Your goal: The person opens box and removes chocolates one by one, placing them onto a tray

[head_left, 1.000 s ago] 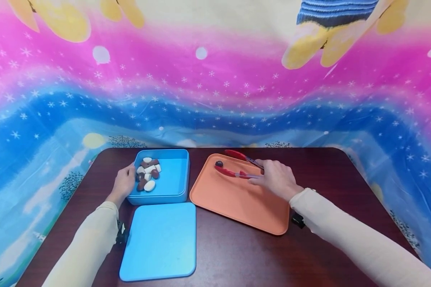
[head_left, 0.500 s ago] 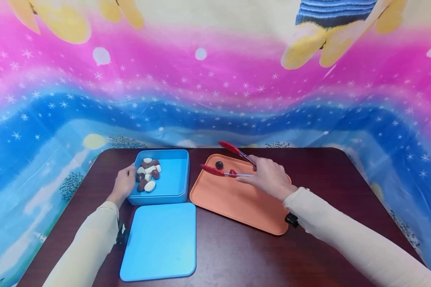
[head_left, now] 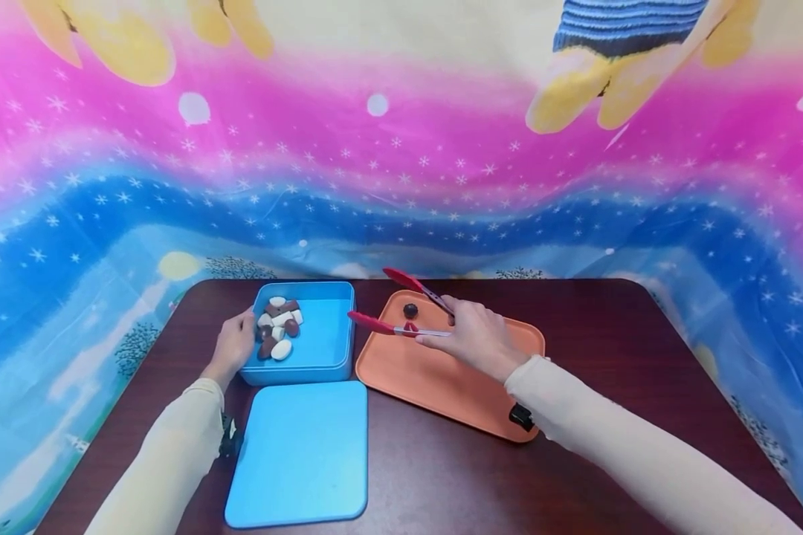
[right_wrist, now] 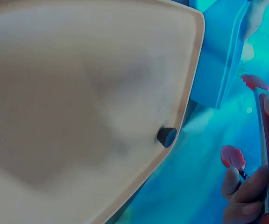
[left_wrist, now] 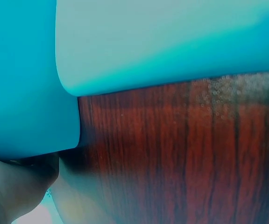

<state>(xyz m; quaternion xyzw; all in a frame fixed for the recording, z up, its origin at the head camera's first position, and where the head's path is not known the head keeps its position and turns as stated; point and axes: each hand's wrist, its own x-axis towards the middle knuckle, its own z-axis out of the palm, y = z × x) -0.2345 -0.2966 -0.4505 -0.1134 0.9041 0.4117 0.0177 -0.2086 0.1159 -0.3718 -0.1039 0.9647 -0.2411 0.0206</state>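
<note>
My right hand [head_left: 478, 336] grips a pair of red-tipped metal tongs [head_left: 375, 324] above the orange tray. Their two arms stand apart with nothing between the tips, which point left toward the blue box. On the tray [head_left: 435, 379] sits one small dark chocolate-like piece [head_left: 410, 310], seen as a dark tapered piece [right_wrist: 166, 136] in the right wrist view. My left hand [head_left: 232, 343] holds the left wall of the open blue box [head_left: 328, 334]. White and brown chocolate-like pieces [head_left: 281, 349] lie heaped in the box's left half.
A flat blue lid [head_left: 297, 453] lies on the dark wooden table [head_left: 428, 483] in front of the box. The tray stands just right of the box. Behind the table hangs a colourful printed cloth [head_left: 401, 148].
My right hand has moved left with the tongs, bringing the tips past the dark piece toward the box. The dark piece stays on the tray, and my left hand keeps its place.
</note>
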